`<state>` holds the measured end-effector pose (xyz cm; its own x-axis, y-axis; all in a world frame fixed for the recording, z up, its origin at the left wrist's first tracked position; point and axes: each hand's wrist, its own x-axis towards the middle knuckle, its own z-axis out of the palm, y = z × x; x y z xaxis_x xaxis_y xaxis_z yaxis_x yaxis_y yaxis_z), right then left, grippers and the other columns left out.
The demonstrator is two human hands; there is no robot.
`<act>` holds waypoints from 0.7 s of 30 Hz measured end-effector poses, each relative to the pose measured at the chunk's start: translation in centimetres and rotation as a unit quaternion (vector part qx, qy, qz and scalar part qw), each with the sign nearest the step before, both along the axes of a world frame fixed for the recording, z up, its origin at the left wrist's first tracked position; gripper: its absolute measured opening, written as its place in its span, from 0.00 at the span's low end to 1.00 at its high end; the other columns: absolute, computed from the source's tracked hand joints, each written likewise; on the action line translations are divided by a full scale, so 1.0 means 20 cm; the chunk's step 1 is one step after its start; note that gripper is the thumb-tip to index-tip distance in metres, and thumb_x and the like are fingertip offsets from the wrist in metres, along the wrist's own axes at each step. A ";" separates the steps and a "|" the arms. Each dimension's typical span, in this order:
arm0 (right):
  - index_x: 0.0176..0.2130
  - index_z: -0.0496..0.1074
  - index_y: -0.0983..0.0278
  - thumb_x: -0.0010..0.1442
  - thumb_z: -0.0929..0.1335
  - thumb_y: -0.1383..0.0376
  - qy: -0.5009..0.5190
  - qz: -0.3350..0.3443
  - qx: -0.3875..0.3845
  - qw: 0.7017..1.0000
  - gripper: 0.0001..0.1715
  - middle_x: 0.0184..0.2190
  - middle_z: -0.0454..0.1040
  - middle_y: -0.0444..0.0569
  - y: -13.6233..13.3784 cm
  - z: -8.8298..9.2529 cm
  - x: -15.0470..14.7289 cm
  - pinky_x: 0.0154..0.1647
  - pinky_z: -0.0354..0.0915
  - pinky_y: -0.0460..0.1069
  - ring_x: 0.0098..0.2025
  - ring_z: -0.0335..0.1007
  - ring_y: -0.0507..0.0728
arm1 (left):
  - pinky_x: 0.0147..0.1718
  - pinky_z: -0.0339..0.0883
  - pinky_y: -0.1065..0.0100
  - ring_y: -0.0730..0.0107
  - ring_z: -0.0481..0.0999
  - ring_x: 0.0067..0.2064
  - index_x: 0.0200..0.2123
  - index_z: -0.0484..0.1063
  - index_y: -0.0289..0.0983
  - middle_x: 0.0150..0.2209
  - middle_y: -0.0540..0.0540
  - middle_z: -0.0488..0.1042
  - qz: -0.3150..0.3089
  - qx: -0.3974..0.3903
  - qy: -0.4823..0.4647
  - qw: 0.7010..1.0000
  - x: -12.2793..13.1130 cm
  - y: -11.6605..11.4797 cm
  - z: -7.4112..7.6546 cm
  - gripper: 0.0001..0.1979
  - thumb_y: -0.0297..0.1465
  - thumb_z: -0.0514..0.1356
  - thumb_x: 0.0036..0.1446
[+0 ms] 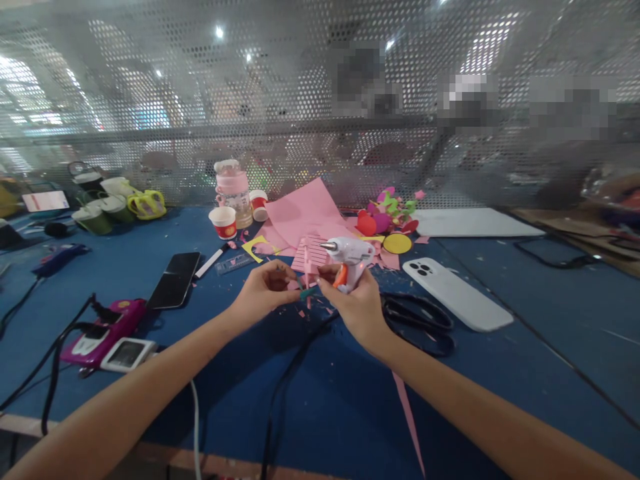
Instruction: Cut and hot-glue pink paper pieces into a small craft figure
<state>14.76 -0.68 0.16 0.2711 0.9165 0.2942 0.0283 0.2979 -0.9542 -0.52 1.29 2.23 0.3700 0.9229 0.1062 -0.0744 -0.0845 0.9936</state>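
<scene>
My right hand (pixel 357 303) is wrapped round the handle of a white glue gun (pixel 350 257) with an orange trigger, its nozzle pointing left. My left hand (pixel 265 290) is closed in a pinch on a small pink paper piece (pixel 309 272) held just in front of the nozzle. Both hands hover over the blue table (pixel 320 393), close together. A slatted pink paper sheet (pixel 310 250) lies right behind them. The glue gun's black cord (pixel 285 387) trails toward the table's front edge.
Black scissors (pixel 420 323) and a white phone case (pixel 457 293) lie to the right. A black phone (pixel 175 279), a magenta device (pixel 107 330) and cables sit left. Pink paper (pixel 305 213), paper cups (pixel 224 222), a pink bottle (pixel 233 190) and coloured cut-outs (pixel 390 213) stand behind, before a perforated metal screen (pixel 320 100).
</scene>
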 end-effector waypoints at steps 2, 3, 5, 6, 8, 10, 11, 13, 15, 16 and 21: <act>0.30 0.68 0.66 0.41 0.70 0.63 0.005 0.001 -0.004 1.000 0.13 0.27 0.75 0.48 0.00 0.00 0.00 0.34 0.70 0.53 0.29 0.73 0.56 | 0.20 0.63 0.77 0.81 0.69 0.21 0.25 0.64 0.33 0.23 0.54 0.69 0.008 -0.006 0.018 1.000 0.00 -0.01 0.01 0.13 0.24 0.66 0.36; 0.30 0.68 0.66 0.41 0.70 0.63 0.007 0.002 -0.005 1.000 0.13 0.27 0.75 0.48 0.00 0.00 0.00 0.34 0.70 0.53 0.29 0.73 0.56 | 0.20 0.64 0.77 0.80 0.70 0.22 0.25 0.65 0.33 0.23 0.54 0.69 0.012 -0.006 0.025 1.000 0.01 -0.01 0.01 0.13 0.24 0.66 0.36; 0.30 0.68 0.66 0.41 0.70 0.64 0.008 0.003 -0.005 1.000 0.13 0.27 0.75 0.48 0.00 0.00 -0.01 0.34 0.70 0.53 0.30 0.73 0.56 | 0.21 0.65 0.76 0.79 0.71 0.23 0.26 0.65 0.33 0.24 0.53 0.69 0.014 -0.007 0.032 0.999 0.01 -0.01 0.01 0.13 0.24 0.66 0.36; 0.30 0.68 0.66 0.41 0.70 0.64 0.008 0.003 -0.004 1.000 0.13 0.28 0.75 0.48 -0.01 0.00 -0.01 0.34 0.70 0.53 0.30 0.73 0.56 | 0.22 0.66 0.75 0.78 0.72 0.24 0.26 0.65 0.33 0.25 0.53 0.69 0.015 -0.007 0.030 0.999 0.01 -0.01 0.01 0.13 0.24 0.66 0.36; 0.30 0.69 0.66 0.41 0.70 0.64 0.005 0.001 -0.004 1.000 0.13 0.28 0.75 0.49 -0.01 0.00 -0.01 0.35 0.70 0.52 0.30 0.73 0.56 | 0.25 0.67 0.74 0.78 0.72 0.25 0.25 0.65 0.33 0.26 0.53 0.69 0.020 -0.008 0.022 1.000 0.01 -0.02 0.01 0.13 0.23 0.66 0.35; 0.30 0.69 0.66 0.41 0.70 0.64 0.005 0.000 -0.009 1.000 0.13 0.27 0.75 0.49 -0.01 0.00 -0.01 0.34 0.70 0.52 0.29 0.73 0.56 | 0.26 0.68 0.75 0.80 0.72 0.25 0.25 0.64 0.33 0.26 0.54 0.69 0.025 -0.012 0.013 1.000 0.02 -0.02 0.00 0.13 0.22 0.66 0.35; 0.30 0.68 0.66 0.41 0.70 0.64 0.007 0.001 -0.012 1.000 0.13 0.27 0.75 0.49 -0.01 0.00 -0.02 0.33 0.70 0.52 0.29 0.73 0.56 | 0.26 0.68 0.75 0.80 0.72 0.24 0.25 0.64 0.33 0.26 0.54 0.69 0.026 -0.015 0.007 1.000 0.02 -0.02 0.00 0.13 0.22 0.65 0.35; 0.29 0.68 0.66 0.41 0.70 0.64 0.009 -0.001 -0.017 1.000 0.12 0.27 0.75 0.48 -0.02 0.01 -0.02 0.32 0.71 0.52 0.28 0.73 0.56 | 0.26 0.69 0.74 0.79 0.72 0.25 0.26 0.65 0.33 0.27 0.54 0.70 0.022 -0.019 -0.001 1.000 0.01 -0.02 0.00 0.13 0.22 0.65 0.36; 0.29 0.68 0.66 0.41 0.70 0.64 0.009 -0.003 -0.017 1.000 0.12 0.26 0.75 0.48 -0.02 0.02 -0.02 0.31 0.70 0.52 0.28 0.73 0.56 | 0.26 0.68 0.74 0.78 0.73 0.25 0.27 0.65 0.33 0.28 0.53 0.70 0.020 -0.020 -0.007 1.000 0.01 -0.02 0.00 0.13 0.22 0.65 0.36; 0.29 0.69 0.66 0.41 0.70 0.64 0.007 -0.005 -0.015 1.000 0.11 0.26 0.75 0.48 -0.02 0.02 -0.01 0.31 0.70 0.52 0.28 0.73 0.56 | 0.26 0.68 0.75 0.78 0.73 0.26 0.27 0.65 0.33 0.28 0.53 0.71 0.020 -0.020 -0.011 1.000 0.01 -0.01 0.00 0.13 0.22 0.65 0.36; 0.29 0.69 0.66 0.41 0.70 0.63 -0.015 -0.026 -0.007 1.000 0.12 0.28 0.75 0.50 0.00 0.01 0.00 0.34 0.69 0.54 0.30 0.73 0.57 | 0.26 0.67 0.74 0.77 0.73 0.24 0.26 0.64 0.34 0.24 0.54 0.71 0.011 -0.020 -0.044 0.999 0.00 0.01 -0.01 0.14 0.22 0.66 0.36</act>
